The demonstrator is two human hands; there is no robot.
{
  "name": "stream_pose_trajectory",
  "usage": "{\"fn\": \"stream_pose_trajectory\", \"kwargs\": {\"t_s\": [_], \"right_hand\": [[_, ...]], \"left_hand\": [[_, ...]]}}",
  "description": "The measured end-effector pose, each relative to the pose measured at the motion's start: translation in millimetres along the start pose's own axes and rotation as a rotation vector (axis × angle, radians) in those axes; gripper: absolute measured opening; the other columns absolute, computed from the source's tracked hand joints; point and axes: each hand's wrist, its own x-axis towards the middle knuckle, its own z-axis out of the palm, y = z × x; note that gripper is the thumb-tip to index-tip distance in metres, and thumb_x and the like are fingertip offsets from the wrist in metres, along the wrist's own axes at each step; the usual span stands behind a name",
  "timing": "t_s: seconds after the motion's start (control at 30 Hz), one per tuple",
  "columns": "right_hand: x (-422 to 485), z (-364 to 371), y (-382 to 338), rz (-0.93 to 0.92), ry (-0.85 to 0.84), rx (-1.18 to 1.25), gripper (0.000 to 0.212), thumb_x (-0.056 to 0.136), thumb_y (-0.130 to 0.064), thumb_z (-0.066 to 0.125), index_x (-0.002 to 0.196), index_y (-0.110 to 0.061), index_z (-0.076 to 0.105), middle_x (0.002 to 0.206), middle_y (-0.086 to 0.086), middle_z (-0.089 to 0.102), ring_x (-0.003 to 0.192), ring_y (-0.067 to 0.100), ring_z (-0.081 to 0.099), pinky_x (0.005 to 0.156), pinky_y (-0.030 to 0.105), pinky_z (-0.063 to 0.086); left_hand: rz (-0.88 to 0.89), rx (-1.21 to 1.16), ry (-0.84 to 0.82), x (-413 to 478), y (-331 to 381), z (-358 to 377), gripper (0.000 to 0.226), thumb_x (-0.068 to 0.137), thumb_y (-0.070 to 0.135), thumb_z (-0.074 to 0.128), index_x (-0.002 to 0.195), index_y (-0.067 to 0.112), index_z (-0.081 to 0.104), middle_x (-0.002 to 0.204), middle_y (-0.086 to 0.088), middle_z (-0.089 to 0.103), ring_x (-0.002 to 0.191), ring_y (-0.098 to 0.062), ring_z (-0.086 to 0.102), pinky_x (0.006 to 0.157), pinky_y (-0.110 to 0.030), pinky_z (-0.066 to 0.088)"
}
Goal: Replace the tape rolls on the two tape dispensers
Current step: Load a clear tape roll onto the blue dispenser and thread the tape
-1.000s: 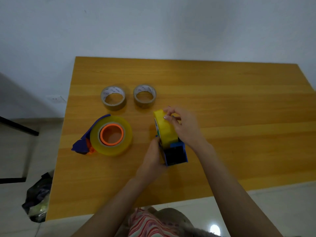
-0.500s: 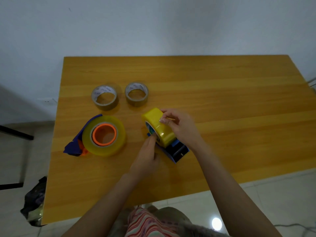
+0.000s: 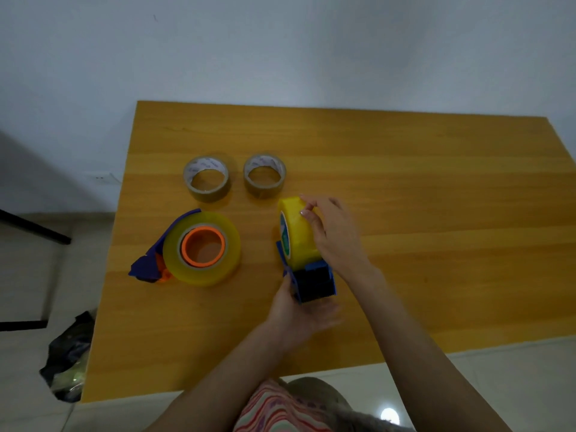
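A blue tape dispenser (image 3: 313, 280) stands upright on the wooden table (image 3: 420, 188) with a yellow tape roll (image 3: 297, 233) mounted in it. My right hand (image 3: 335, 235) grips that roll from the right, fingertips on its top. My left hand (image 3: 299, 313) holds the dispenser's near end from below. To the left lies a second blue and orange dispenser (image 3: 156, 260) on its side, carrying a large yellowish clear roll (image 3: 202, 247). Two thin brownish rolls, the left one (image 3: 207, 180) and the right one (image 3: 265, 176), lie flat further back.
The table's left edge drops to a tiled floor with a dark bag (image 3: 70, 357) and a black frame leg (image 3: 34, 227). A pale wall rises behind the table. My striped clothing (image 3: 280, 410) shows at the bottom.
The dispenser with the yellow roll has swung from a tilted pose to standing straight toward me. My left hand shifted from its left side to its near end.
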Motion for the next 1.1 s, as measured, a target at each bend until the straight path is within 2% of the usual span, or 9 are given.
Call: {"fn": "stream_pose_trajectory", "kwargs": {"t_s": [0.1,0.17,0.27,0.43,0.63,0.87,0.93,1.03,1.1], "right_hand": [[4,0,-3,0.024,-0.047,-0.01,0.014,0.097,-0.017,0.048,0.099,-0.006,0.056,0.123,0.006,0.063,0.119,0.023,0.051,0.097,0.035,0.037],[7,-1,-4,0.022,-0.08,-0.023,0.014,0.098,-0.014,0.045,0.099,-0.002,0.054,0.125,0.011,0.061,0.124,0.024,0.049,0.101,0.032,0.033],[14,-3,-6,0.04,-0.12,-0.049,0.017,0.099,-0.015,0.043,0.099,-0.001,0.052,0.114,0.016,0.063,0.111,0.028,0.054,0.092,0.026,0.032],[39,-5,-8,0.171,-0.195,-0.09,0.018,0.099,-0.025,0.044,0.098,-0.009,0.052,0.09,0.004,0.059,0.088,0.023,0.054,0.083,0.036,0.04],[74,-2,3,0.346,-0.373,-0.096,0.017,0.099,-0.029,0.044,0.087,-0.017,0.048,0.073,-0.008,0.044,0.087,0.019,0.044,0.082,0.034,0.03],[92,-3,6,0.49,-0.6,0.012,0.036,0.1,-0.017,0.041,0.065,-0.012,0.034,0.065,-0.001,0.037,0.06,0.014,0.036,0.055,0.027,0.026],[93,0,6,0.56,-0.669,0.062,0.034,0.103,-0.013,0.033,0.069,-0.011,0.038,0.071,-0.005,0.042,0.063,0.006,0.041,0.053,0.022,0.031],[92,4,12,0.655,-0.755,0.069,0.035,0.103,-0.017,0.026,0.081,-0.009,0.052,0.07,-0.003,0.051,0.064,0.007,0.048,0.07,0.022,0.038],[89,5,14,0.696,-0.822,0.053,0.043,0.1,-0.016,0.026,0.062,-0.014,0.045,0.046,-0.006,0.05,0.05,0.008,0.048,0.076,0.034,0.035]], "left_hand": [[0.083,-0.213,-0.043,7,-1,4,0.063,0.097,0.051,0.033,0.136,0.004,0.043,0.123,-0.025,0.054,0.1,-0.04,0.056,0.082,-0.049,0.052],[0.126,-0.148,-0.012,10,1,0,0.062,0.097,0.052,0.031,0.136,0.006,0.045,0.113,-0.022,0.058,0.094,-0.034,0.057,0.071,-0.04,0.049],[0.146,0.018,-0.012,7,6,-10,0.063,0.098,0.053,0.024,0.136,0.007,0.045,0.104,-0.02,0.061,0.089,-0.028,0.059,0.067,-0.029,0.04],[0.206,0.244,-0.005,12,13,-27,0.065,0.099,0.052,0.016,0.135,0.008,0.047,0.097,-0.015,0.065,0.081,-0.023,0.061,0.063,-0.028,0.034],[0.267,0.398,0.042,20,19,-35,0.064,0.098,0.053,0.017,0.123,0.009,0.056,0.082,-0.01,0.072,0.065,-0.017,0.067,0.058,-0.028,0.033],[0.263,0.386,0.06,28,16,-46,0.066,0.099,0.052,0.016,0.132,0.007,0.05,0.094,-0.015,0.067,0.065,-0.019,0.068,0.059,-0.028,0.032],[0.261,0.403,0.057,27,15,-47,0.064,0.099,0.051,0.016,0.133,0.007,0.049,0.096,-0.015,0.067,0.069,-0.02,0.068,0.059,-0.028,0.033],[0.27,0.439,0.049,27,14,-52,0.062,0.1,0.049,0.016,0.136,0.009,0.046,0.104,-0.016,0.065,0.073,-0.021,0.069,0.059,-0.027,0.036],[0.276,0.462,0.039,26,14,-55,0.061,0.099,0.049,0.016,0.137,0.011,0.045,0.108,-0.016,0.064,0.075,-0.021,0.069,0.061,-0.028,0.036]]}}
